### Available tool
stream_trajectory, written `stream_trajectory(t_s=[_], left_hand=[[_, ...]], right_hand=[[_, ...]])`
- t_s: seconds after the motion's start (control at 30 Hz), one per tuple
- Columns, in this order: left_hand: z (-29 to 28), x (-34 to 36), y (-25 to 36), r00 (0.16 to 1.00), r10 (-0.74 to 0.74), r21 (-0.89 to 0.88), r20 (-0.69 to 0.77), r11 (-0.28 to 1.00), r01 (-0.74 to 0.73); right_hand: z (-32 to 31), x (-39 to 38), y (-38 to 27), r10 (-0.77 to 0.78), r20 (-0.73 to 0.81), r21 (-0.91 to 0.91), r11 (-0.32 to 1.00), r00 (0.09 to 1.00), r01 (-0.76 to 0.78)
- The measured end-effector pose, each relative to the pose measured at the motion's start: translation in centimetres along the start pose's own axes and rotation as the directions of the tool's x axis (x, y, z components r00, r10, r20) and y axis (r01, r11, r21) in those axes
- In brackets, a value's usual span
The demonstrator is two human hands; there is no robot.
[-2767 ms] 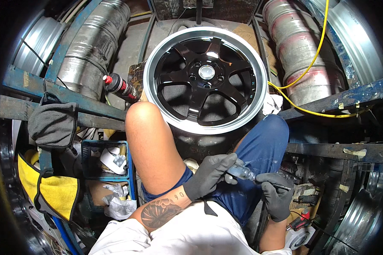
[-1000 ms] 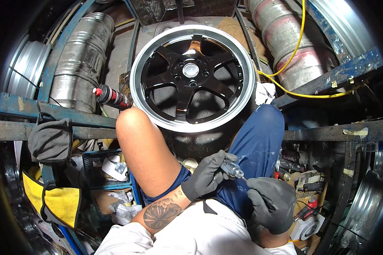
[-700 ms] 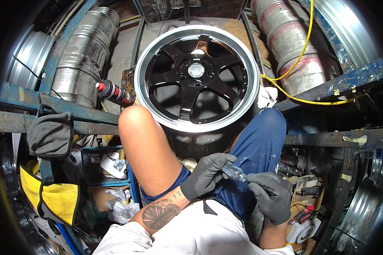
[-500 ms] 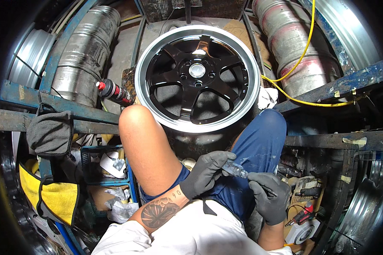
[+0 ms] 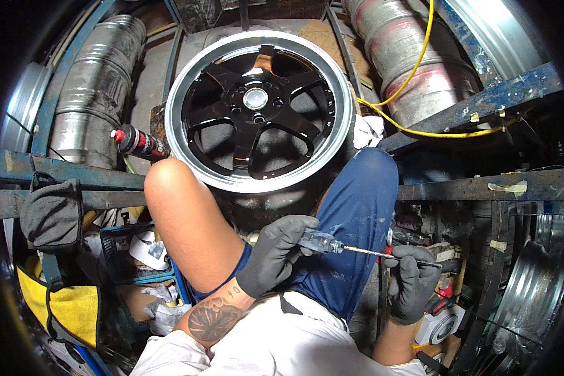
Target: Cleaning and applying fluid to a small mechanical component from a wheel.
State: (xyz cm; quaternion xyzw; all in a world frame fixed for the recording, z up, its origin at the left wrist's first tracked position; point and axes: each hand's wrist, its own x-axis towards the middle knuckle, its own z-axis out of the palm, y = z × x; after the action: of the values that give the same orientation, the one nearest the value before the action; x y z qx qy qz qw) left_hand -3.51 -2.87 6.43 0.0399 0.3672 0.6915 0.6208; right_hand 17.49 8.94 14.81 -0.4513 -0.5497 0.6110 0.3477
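In my left hand (image 5: 269, 255), gloved in dark grey, a small clear bottle (image 5: 321, 242) lies on its side with its open neck toward the right. My right hand (image 5: 412, 285), in a matching glove, pinches the dark handle of a thin brush (image 5: 363, 251). The brush's far end meets the bottle's mouth; whether its tip is inside cannot be made out. Beyond my knees rests a car wheel (image 5: 284, 120) with glossy black spokes, a silver lip and a round centre cap (image 5: 255, 98). Neither hand touches the wheel.
A dark bottle with a red cap (image 5: 139, 143) leans left of the wheel. White cloth (image 5: 368, 131) and a yellow hose (image 5: 413, 128) lie right. Metal drums (image 5: 94, 94) stand behind blue frame bars (image 5: 88, 172). Grey (image 5: 53, 216) and yellow cloths (image 5: 69, 307) hang left.
My right hand has moved right, away from the bottle, and the thin brush now shows between them. The whole view has shifted, so the wheel sits further left.
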Motion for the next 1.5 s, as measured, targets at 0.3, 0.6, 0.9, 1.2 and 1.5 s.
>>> stream_trajectory(t_s=[0.3, 0.6, 0.9, 1.2, 1.5], left_hand=[[0.2, -0.2, -0.1, 0.999, -0.043, -0.047, -0.021, 0.998, 0.042], [-0.6, -0.4, -0.2, 0.996, 0.001, 0.08, 0.093, 0.997, -0.009], [0.8, -0.8, 0.5, 0.979, 0.141, 0.266, 0.15, 0.948, -0.177], [-0.1, -0.5, 0.4, 0.989, 0.058, 0.144, 0.136, 0.986, -0.078], [0.5, -0.5, 0.4, 0.976, 0.159, 0.334, 0.15, 0.921, -0.201]], right_hand=[[-0.7, 0.1, 0.2, -0.046, -0.008, 0.015, 0.999, 0.999, 0.046], [-0.7, 0.0, 0.0, -0.065, -0.037, 0.049, 0.997, 0.997, 0.067], [-0.6, -0.2, -0.2, -0.106, 0.015, 0.069, 0.992, 0.994, 0.105], [-1.1, 0.1, -0.6, -0.132, 0.103, -0.053, 0.989, 0.986, 0.138], [-1.0, 0.3, -1.2, -0.238, 0.096, -0.062, 0.968, 0.966, 0.245]])
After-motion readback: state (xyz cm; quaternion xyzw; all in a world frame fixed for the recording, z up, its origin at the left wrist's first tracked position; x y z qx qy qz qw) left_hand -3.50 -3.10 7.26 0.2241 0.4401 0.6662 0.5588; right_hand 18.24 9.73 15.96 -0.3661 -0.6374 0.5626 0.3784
